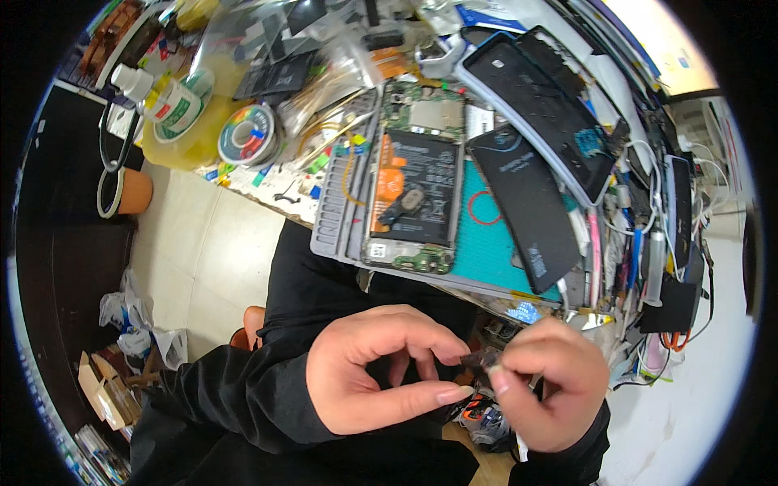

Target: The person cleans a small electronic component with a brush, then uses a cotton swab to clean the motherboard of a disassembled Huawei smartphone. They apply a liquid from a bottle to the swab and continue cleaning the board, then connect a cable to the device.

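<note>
Small dark part (484, 360) — pinched in right hand (561, 379), nearer than teal mat (486, 264). Left hand (369, 368): thumb and forefinger parted, at its left; contact unclear. Risk — a slipping pinch could drop it into the clutter (485, 427) below.

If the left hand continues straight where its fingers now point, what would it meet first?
Probably the small, dark, irregular piece pinched in the right hand; depth is unclear, so contact may exist already.
</note>
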`<state>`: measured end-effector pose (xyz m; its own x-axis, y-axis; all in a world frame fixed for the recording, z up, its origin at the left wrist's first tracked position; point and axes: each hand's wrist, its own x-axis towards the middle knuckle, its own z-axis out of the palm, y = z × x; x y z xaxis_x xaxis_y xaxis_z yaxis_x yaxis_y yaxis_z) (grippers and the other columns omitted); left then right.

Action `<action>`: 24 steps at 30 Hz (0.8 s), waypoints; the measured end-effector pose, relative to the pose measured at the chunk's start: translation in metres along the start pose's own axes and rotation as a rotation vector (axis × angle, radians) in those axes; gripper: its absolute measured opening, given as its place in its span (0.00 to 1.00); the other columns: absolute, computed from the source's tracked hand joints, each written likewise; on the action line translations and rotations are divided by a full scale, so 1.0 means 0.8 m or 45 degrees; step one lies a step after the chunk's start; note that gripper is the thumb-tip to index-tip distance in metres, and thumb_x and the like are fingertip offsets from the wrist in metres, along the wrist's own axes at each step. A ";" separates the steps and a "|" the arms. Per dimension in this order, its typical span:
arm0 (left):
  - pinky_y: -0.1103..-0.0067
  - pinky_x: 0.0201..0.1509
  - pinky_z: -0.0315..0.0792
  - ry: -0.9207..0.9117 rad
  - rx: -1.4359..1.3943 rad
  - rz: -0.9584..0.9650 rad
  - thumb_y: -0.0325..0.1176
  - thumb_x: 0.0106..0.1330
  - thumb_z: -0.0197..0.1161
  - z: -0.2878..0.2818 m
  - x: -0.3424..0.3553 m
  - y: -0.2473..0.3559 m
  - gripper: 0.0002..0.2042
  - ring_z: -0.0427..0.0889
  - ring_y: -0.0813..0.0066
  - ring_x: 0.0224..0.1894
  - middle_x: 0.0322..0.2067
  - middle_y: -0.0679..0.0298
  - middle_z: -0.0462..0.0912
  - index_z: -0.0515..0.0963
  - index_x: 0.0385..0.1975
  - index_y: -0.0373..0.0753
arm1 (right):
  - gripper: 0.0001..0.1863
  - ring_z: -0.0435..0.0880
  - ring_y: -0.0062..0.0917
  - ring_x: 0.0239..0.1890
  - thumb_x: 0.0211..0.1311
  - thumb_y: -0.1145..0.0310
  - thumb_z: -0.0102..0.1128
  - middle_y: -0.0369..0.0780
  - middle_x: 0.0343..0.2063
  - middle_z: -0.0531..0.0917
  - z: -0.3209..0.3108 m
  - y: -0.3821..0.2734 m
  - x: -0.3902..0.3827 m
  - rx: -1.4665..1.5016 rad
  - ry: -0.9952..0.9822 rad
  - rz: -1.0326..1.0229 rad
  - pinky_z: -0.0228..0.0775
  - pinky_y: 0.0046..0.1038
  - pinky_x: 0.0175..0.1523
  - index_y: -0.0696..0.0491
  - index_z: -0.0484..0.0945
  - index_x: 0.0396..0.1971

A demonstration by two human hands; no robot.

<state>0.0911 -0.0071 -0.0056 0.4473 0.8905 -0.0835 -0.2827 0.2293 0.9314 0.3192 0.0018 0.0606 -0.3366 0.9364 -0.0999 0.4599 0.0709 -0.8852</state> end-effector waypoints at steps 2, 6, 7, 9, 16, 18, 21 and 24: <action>0.87 0.27 0.67 -0.014 0.098 0.082 0.22 0.62 0.72 -0.006 0.002 -0.006 0.11 0.81 0.83 0.31 0.37 0.62 0.85 0.84 0.44 0.35 | 0.06 0.79 0.25 0.24 0.51 0.78 0.71 0.40 0.26 0.82 0.019 0.002 0.000 -0.041 -0.004 -0.038 0.70 0.24 0.30 0.57 0.83 0.30; 0.86 0.27 0.68 0.008 0.207 0.189 0.21 0.63 0.71 -0.022 0.000 -0.016 0.08 0.81 0.80 0.31 0.36 0.61 0.85 0.85 0.41 0.35 | 0.07 0.79 0.22 0.26 0.51 0.79 0.70 0.41 0.27 0.82 0.042 0.008 0.005 0.010 0.035 0.057 0.70 0.21 0.31 0.59 0.83 0.31; 0.85 0.27 0.69 0.012 0.210 0.213 0.21 0.62 0.71 -0.025 0.001 -0.016 0.08 0.81 0.80 0.31 0.36 0.61 0.85 0.85 0.40 0.35 | 0.07 0.80 0.22 0.26 0.51 0.78 0.71 0.42 0.28 0.82 0.046 0.010 0.007 -0.001 0.034 0.024 0.70 0.21 0.31 0.59 0.83 0.32; 0.82 0.28 0.73 0.033 0.289 0.242 0.21 0.61 0.72 -0.031 0.003 -0.015 0.09 0.83 0.74 0.32 0.36 0.59 0.85 0.85 0.40 0.33 | 0.08 0.81 0.21 0.27 0.52 0.78 0.71 0.43 0.29 0.83 0.050 0.015 0.015 -0.022 0.032 -0.046 0.70 0.20 0.32 0.59 0.83 0.33; 0.80 0.41 0.73 0.331 1.555 0.954 0.30 0.53 0.76 -0.062 0.018 -0.021 0.14 0.83 0.71 0.42 0.41 0.65 0.86 0.86 0.41 0.42 | 0.11 0.83 0.31 0.31 0.55 0.78 0.72 0.43 0.31 0.85 0.052 0.035 0.043 -0.524 0.420 -0.253 0.75 0.26 0.36 0.57 0.84 0.39; 0.81 0.45 0.71 0.326 1.695 1.055 0.32 0.55 0.73 -0.069 0.023 -0.032 0.13 0.82 0.73 0.47 0.44 0.68 0.87 0.86 0.41 0.46 | 0.10 0.83 0.29 0.31 0.57 0.79 0.71 0.44 0.33 0.86 0.058 0.038 0.044 -0.563 0.515 -0.113 0.74 0.25 0.34 0.58 0.83 0.39; 0.60 0.57 0.72 0.439 1.876 1.065 0.50 0.59 0.74 -0.075 0.020 -0.038 0.25 0.80 0.55 0.51 0.49 0.55 0.83 0.79 0.53 0.47 | 0.09 0.82 0.26 0.31 0.60 0.79 0.67 0.46 0.37 0.86 0.073 0.036 0.039 -0.178 0.575 0.107 0.73 0.23 0.33 0.60 0.82 0.40; 0.48 0.70 0.57 0.483 1.777 0.658 0.59 0.63 0.68 -0.074 0.015 -0.038 0.43 0.76 0.43 0.62 0.57 0.43 0.80 0.59 0.70 0.38 | 0.07 0.80 0.19 0.28 0.66 0.78 0.59 0.57 0.46 0.84 0.087 0.028 0.032 -0.151 0.510 0.112 0.75 0.20 0.36 0.64 0.78 0.41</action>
<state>0.0546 0.0199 -0.0557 0.2566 0.8485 0.4628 0.7586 -0.4735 0.4476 0.2634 0.0034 0.0062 0.0433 0.9985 0.0327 0.5715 0.0021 -0.8206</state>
